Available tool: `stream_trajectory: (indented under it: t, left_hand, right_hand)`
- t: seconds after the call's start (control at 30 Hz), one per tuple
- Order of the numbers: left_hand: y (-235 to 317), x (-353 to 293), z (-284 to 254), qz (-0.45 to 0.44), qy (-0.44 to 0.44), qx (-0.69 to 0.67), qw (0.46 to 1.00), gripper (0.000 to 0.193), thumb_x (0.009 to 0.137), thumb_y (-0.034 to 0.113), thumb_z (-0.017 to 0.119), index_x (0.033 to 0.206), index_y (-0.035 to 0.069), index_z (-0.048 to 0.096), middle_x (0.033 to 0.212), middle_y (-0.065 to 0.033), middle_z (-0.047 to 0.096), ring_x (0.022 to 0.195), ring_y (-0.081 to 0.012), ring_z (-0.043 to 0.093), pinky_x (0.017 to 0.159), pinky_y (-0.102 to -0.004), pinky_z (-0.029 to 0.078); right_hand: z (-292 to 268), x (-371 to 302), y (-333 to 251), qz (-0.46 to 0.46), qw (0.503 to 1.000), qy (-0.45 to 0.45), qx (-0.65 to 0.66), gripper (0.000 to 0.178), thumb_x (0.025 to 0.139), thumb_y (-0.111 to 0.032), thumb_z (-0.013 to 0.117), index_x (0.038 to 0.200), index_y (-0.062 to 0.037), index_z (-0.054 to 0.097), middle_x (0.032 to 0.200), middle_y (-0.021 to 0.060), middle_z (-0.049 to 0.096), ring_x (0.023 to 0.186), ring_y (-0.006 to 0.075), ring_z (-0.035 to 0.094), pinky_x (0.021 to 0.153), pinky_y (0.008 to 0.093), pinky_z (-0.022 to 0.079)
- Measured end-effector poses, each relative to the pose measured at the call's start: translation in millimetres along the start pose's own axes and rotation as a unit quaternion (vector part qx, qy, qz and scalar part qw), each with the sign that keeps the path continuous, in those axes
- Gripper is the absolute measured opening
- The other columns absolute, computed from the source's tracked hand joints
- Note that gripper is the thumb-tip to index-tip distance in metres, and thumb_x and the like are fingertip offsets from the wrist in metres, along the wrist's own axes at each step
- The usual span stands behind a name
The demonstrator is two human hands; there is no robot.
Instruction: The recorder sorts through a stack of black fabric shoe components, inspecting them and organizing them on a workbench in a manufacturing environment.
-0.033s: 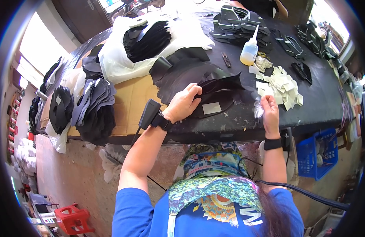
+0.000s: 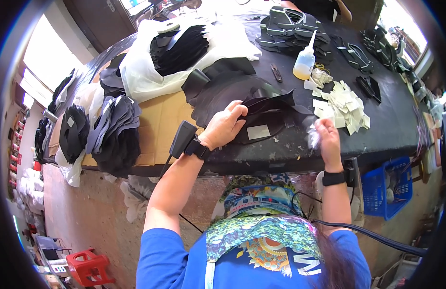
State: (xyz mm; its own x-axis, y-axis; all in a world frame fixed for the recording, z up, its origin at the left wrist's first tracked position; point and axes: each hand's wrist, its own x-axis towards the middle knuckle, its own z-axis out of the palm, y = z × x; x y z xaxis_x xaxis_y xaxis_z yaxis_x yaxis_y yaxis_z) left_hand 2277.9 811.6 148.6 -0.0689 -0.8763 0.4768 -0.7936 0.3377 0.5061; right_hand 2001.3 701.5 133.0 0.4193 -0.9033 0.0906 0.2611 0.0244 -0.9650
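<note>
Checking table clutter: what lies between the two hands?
In the head view, between the left hand and right hand lie black leather pieces with a pale rectangular label on them.

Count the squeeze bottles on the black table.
1: a pale squeeze bottle with a long nozzle stands upright at the table's far side, beyond the white patches. Others may be hidden behind the piles.
</note>
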Motion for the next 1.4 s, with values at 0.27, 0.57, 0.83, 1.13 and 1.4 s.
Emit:
stream_trajectory:
  t: [0.27, 0.57, 0.83, 1.13, 1.4]
  left_hand:
    - [4, -2, -4, 0.001, -0.081, 0.023, 0.996, 0.021, 0.067, 0.003, 0.060, 0.084, 0.014, 0.063, 0.114, -0.0225, 0.047, 0.080, -0.0338, 0.057, 0.071, -0.0334, 0.046]
    - [8, -4, -10, -0.003, -0.117, 0.023, 0.993, 0.036, 0.058, 0.017, 0.072, 0.092, 0.016, 0.060, 0.118, -0.0213, 0.040, 0.093, -0.0349, 0.052, 0.081, -0.0347, 0.044]
    - [11, -6, -12, -0.009, -0.132, 0.034, 0.991, 0.043, 0.056, 0.018, 0.075, 0.095, 0.016, 0.058, 0.120, -0.0234, 0.038, 0.096, -0.0375, 0.051, 0.084, -0.0351, 0.042]
    - [16, -7, -13, -0.008, -0.139, 0.049, 0.989, 0.044, 0.056, 0.017, 0.075, 0.096, 0.016, 0.057, 0.122, -0.0246, 0.035, 0.095, -0.0384, 0.051, 0.084, -0.0360, 0.043]
    - [16, -7, -12, -0.002, -0.132, 0.058, 0.990, 0.043, 0.057, 0.018, 0.074, 0.096, 0.015, 0.057, 0.122, -0.0249, 0.035, 0.093, -0.0384, 0.052, 0.082, -0.0368, 0.044]
  right_hand:
    - [91, -4, 14, -0.115, 0.908, -0.202, -0.349, 0.011, 0.067, -0.003, 0.058, 0.067, -0.0024, 0.047, 0.058, 0.0069, 0.050, 0.051, 0.0136, 0.049, 0.051, 0.0271, 0.040]
    - [104, 20, 30, -0.188, 0.825, -0.267, -0.462, 0.017, 0.069, -0.017, 0.064, 0.077, -0.0042, 0.055, 0.069, 0.0133, 0.058, 0.067, 0.0315, 0.057, 0.059, 0.0388, 0.045]
    - [102, 25, 26, -0.079, 0.887, -0.222, -0.398, 0.018, 0.068, -0.016, 0.063, 0.072, -0.0005, 0.056, 0.069, 0.0132, 0.059, 0.066, 0.0310, 0.057, 0.058, 0.0374, 0.044]
    - [101, 25, 36, -0.161, 0.853, -0.205, -0.453, 0.019, 0.070, -0.014, 0.060, 0.082, -0.0008, 0.056, 0.068, 0.0142, 0.058, 0.065, 0.0299, 0.058, 0.058, 0.0349, 0.045]
    - [106, 5, 41, -0.255, 0.823, -0.217, -0.458, 0.016, 0.074, -0.019, 0.061, 0.080, -0.0048, 0.056, 0.069, 0.0119, 0.059, 0.065, 0.0286, 0.059, 0.058, 0.0358, 0.046]
